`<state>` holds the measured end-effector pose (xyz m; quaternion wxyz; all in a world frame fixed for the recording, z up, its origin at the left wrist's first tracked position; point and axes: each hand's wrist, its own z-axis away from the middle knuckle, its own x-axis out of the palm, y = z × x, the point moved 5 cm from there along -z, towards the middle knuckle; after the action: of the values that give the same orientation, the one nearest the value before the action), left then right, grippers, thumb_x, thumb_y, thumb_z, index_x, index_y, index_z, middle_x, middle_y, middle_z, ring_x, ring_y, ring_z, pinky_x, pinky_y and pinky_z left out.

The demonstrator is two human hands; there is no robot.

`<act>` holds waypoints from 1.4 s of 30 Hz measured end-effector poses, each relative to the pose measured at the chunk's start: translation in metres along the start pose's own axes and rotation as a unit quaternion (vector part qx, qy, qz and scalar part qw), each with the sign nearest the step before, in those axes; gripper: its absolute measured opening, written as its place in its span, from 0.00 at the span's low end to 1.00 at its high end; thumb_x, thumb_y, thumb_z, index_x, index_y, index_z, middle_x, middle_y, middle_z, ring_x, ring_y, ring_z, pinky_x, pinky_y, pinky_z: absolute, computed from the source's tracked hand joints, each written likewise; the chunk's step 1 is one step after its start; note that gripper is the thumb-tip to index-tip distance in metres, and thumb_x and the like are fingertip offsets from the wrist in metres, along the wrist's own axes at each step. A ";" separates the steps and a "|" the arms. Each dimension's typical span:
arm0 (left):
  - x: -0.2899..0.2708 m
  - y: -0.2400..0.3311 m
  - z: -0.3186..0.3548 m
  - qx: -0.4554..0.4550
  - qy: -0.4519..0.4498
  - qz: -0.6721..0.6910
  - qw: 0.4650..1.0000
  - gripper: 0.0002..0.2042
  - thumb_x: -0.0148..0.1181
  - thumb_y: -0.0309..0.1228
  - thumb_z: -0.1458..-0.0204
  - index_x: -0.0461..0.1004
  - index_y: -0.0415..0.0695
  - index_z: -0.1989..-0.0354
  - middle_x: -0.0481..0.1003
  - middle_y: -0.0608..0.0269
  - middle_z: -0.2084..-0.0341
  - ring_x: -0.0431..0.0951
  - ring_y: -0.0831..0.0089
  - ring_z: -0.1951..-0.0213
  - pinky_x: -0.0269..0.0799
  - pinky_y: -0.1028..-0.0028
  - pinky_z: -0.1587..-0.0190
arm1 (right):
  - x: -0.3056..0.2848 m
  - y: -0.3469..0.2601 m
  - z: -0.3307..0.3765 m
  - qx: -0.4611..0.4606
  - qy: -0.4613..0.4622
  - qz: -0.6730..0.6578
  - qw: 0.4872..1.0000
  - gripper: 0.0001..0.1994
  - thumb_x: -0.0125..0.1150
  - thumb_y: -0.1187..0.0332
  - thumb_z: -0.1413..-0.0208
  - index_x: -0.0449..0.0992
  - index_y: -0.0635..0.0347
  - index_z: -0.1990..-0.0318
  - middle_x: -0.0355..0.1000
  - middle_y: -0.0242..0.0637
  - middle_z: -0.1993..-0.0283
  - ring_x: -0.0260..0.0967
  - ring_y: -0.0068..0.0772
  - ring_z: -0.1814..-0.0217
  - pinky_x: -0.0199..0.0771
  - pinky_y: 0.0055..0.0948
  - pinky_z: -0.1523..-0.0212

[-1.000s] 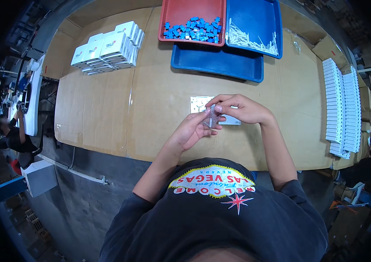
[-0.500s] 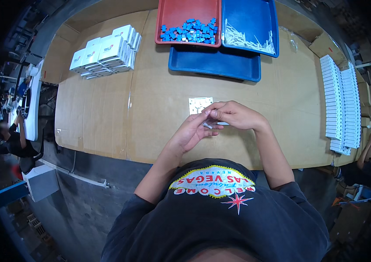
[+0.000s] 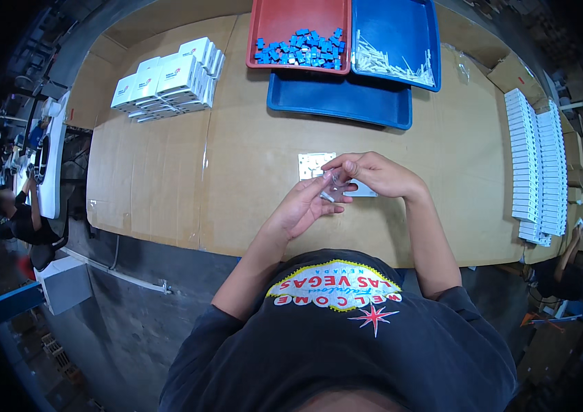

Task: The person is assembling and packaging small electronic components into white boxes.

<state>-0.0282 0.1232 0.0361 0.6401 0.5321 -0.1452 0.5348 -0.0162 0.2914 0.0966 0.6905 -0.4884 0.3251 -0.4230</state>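
Above the near middle of the table, my left hand (image 3: pixel 301 209) grips a small clear plastic bag (image 3: pixel 335 186), palm turned up and fingers curled round it. A short white piece (image 3: pixel 327 197) shows at the bag's lower part. From the right, my right hand (image 3: pixel 389 176) reaches over with bent fingers at the top of the same bag; its fingertips are partly hidden. Just beyond my hands, a flat white plate with holes (image 3: pixel 310 162) lies on the cardboard. Another flat white piece (image 3: pixel 366 190) shows partly beneath my right hand.
A red tray (image 3: pixel 298 20) of small blue parts and a blue tray (image 3: pixel 394 20) of pale plugs stand at the back, above another blue tray (image 3: pixel 339 99). White boxes (image 3: pixel 175 75) are stacked left, rows of white pieces (image 3: pixel 535 165) right. People work at both sides.
My right thumb and fingers have shifted slightly up and away from my left fingertips. More of the clear bag and the white piece under my right hand now shows.
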 end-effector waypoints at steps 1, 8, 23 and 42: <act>0.002 0.001 -0.002 0.001 -0.005 0.006 1.000 0.20 0.43 0.41 0.24 0.72 0.37 0.39 0.80 0.49 0.47 0.84 0.61 0.50 0.82 0.64 0.48 | 0.000 0.002 0.000 0.000 0.006 0.001 1.000 0.29 0.45 0.47 0.23 0.78 0.67 0.40 0.81 0.41 0.49 0.76 0.34 0.48 0.75 0.35 0.42; -0.002 -0.005 0.001 0.001 -0.009 0.015 1.000 0.24 0.39 0.43 0.24 0.66 0.36 0.33 0.80 0.48 0.47 0.84 0.62 0.53 0.81 0.63 0.48 | -0.014 0.011 -0.004 -0.044 0.011 0.057 0.997 0.22 0.52 0.56 0.24 0.81 0.67 0.44 0.81 0.41 0.45 0.75 0.29 0.43 0.73 0.34 0.39; -0.006 -0.014 0.004 -0.011 -0.018 -0.004 1.000 0.25 0.41 0.43 0.24 0.69 0.34 0.33 0.80 0.53 0.50 0.82 0.69 0.55 0.80 0.69 0.50 | -0.264 0.005 0.029 0.080 0.573 0.439 0.687 0.09 0.63 0.67 0.41 0.85 0.56 0.57 0.82 0.45 0.54 0.80 0.50 0.52 0.79 0.45 0.49; -0.007 -0.016 0.004 -0.015 -0.011 -0.019 1.000 0.25 0.43 0.44 0.25 0.68 0.34 0.33 0.80 0.51 0.49 0.82 0.69 0.54 0.80 0.69 0.51 | -0.276 0.015 -0.010 0.217 0.577 0.498 0.611 0.10 0.67 0.63 0.48 0.86 0.57 0.61 0.81 0.47 0.51 0.81 0.50 0.49 0.73 0.54 0.44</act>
<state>-0.0158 0.1187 0.0235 0.6566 0.5306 -0.1500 0.5147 -0.1395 0.5391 0.0894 0.5505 0.2572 0.7480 -0.2669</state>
